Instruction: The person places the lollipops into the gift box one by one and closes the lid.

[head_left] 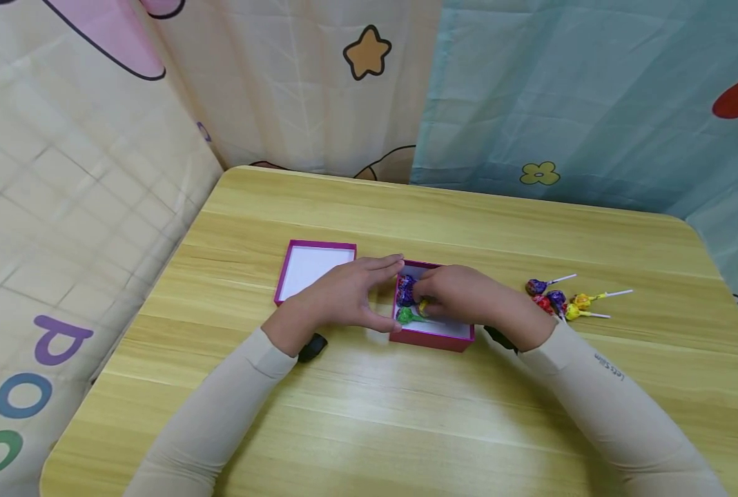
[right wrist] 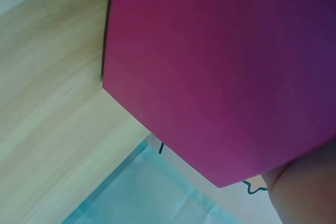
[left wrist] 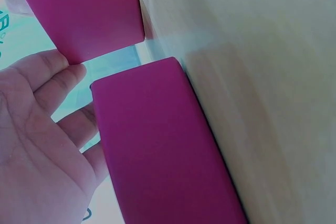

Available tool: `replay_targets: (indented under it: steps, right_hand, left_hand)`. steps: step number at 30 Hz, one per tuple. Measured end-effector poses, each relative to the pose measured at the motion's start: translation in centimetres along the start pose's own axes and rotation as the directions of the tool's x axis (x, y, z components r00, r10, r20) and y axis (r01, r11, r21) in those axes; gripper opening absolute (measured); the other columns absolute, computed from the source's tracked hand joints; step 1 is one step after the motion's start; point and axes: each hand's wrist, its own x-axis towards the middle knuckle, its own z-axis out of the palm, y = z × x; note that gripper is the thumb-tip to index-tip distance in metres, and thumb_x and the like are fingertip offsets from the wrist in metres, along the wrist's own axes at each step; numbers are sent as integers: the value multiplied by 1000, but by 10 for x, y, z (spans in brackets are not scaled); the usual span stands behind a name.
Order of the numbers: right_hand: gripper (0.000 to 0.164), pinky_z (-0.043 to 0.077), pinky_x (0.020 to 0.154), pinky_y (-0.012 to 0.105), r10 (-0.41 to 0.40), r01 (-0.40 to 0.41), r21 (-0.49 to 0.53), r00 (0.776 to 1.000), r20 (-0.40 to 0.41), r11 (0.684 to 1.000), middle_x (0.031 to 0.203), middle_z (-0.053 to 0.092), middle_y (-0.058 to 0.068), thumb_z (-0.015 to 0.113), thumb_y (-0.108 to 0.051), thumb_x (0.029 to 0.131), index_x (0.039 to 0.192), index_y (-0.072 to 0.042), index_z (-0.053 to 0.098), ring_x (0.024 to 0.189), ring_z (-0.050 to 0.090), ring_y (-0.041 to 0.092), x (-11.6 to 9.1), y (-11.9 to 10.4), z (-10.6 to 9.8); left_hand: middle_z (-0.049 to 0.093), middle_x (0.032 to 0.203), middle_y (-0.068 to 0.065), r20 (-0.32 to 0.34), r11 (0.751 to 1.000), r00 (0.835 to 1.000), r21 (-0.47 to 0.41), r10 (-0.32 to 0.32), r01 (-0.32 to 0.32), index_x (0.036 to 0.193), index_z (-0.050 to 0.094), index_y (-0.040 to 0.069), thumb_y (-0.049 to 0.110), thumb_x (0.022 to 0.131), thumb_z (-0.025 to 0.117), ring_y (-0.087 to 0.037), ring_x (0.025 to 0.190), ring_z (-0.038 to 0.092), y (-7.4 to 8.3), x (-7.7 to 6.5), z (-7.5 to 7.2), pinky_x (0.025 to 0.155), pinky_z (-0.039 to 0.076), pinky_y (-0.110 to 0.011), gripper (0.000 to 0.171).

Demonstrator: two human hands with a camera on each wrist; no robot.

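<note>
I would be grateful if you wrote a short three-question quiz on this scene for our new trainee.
1. True or false: the magenta lid lies on the table with its white inside facing up, left of the magenta box.

2. Where do the lollipops outside the box lie?
A) Left of the lid
B) Right of the box
C) Inside the lid

3. Short answer: which hand has its fingers inside the box?

Key: 1. True. 2. B. 3. The right hand.
</note>
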Motion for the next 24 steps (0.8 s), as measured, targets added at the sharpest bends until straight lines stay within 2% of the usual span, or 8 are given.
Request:
replay_targets:
  steps: [7, 24]
  right_hand:
    - [11, 50, 73, 30, -10, 10, 9, 999, -31, 1000, 83, 60, -4, 76, -22, 89, 93, -14, 69, 77, 53, 15, 1, 1, 2]
    - [11, 47, 67, 28, 30, -28, 48, 999, -42, 998, 73, 56, -6, 75, -23, 90, 88, -16, 67, 69, 52, 13, 1, 3, 5]
  left_hand:
    - [25, 162, 10, 9, 1000, 1000, 4, -9, 9, 156, 34, 21, 79, 75, 63, -15, 146, 28, 1, 0, -1, 114, 31, -37, 104]
    - [26, 162, 8, 2, 1000, 1000, 8, -9, 9, 156, 35, 19, 77, 75, 65, -15, 146, 28, 2, 1, 0, 115, 30, -37, 104]
